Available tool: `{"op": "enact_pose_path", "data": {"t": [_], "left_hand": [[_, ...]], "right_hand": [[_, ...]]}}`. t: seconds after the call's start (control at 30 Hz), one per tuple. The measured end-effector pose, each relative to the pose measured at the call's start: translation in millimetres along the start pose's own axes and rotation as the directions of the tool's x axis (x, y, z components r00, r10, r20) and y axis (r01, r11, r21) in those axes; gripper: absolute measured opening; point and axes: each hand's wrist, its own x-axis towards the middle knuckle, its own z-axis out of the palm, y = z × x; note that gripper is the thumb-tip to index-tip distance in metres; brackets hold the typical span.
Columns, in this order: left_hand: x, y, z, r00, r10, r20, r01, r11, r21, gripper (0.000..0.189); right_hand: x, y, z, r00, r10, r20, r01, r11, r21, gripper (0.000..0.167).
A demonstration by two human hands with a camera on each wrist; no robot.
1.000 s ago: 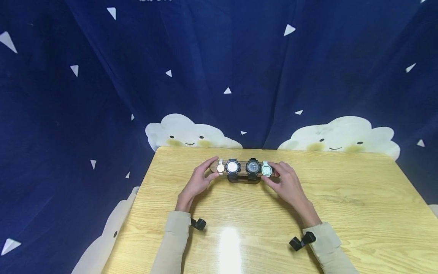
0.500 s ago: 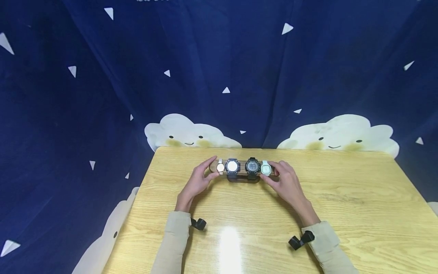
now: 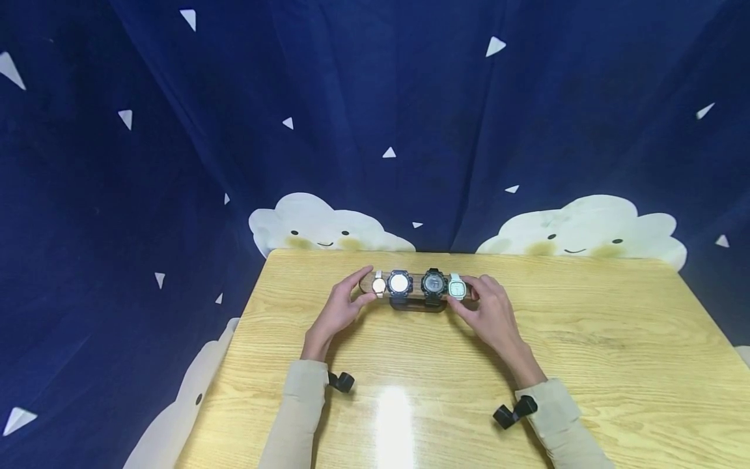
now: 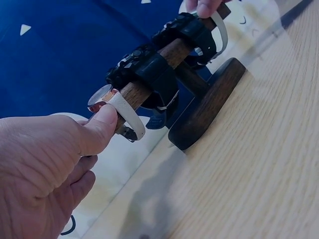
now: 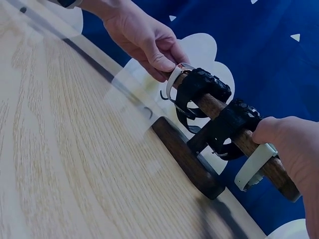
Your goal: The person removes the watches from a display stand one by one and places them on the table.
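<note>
A dark wooden watch stand [image 4: 209, 102] carries several watches along its horizontal bar. My left hand [image 3: 338, 309] is at the bar's left end in the head view, pinching the watch with a white strap and rose-gold case [image 4: 127, 113] between thumb and fingers. At the other end, my right hand [image 3: 493, 315] grips the pale mint watch with a squarish face [image 3: 457, 289], thumb on its near side and fingers at the far side. Two chunky black watches [image 3: 400, 284] sit between the hands, untouched. In the right wrist view, the right fingertips are hidden behind the bar.
The stand's oval base [image 5: 187, 158] rests on a light wooden table [image 3: 422, 371], near its back edge. A dark blue curtain [image 3: 351, 98] with white triangles and smiling clouds hangs behind it. Small black devices [image 3: 515, 412] are strapped to both cuffs.
</note>
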Motion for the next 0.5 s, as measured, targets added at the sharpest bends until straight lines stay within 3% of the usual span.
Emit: {"op": "enact_pose_path", "data": {"t": [0.5], "left_hand": [[0.3,-0.2,0.8,1.000,-0.014,-0.010,0.014,1.000,0.003,0.065]], "right_hand": [[0.5,-2.4,-1.0,1.000,0.026,0.001,-0.026,0.999,0.019,0.046]]}}
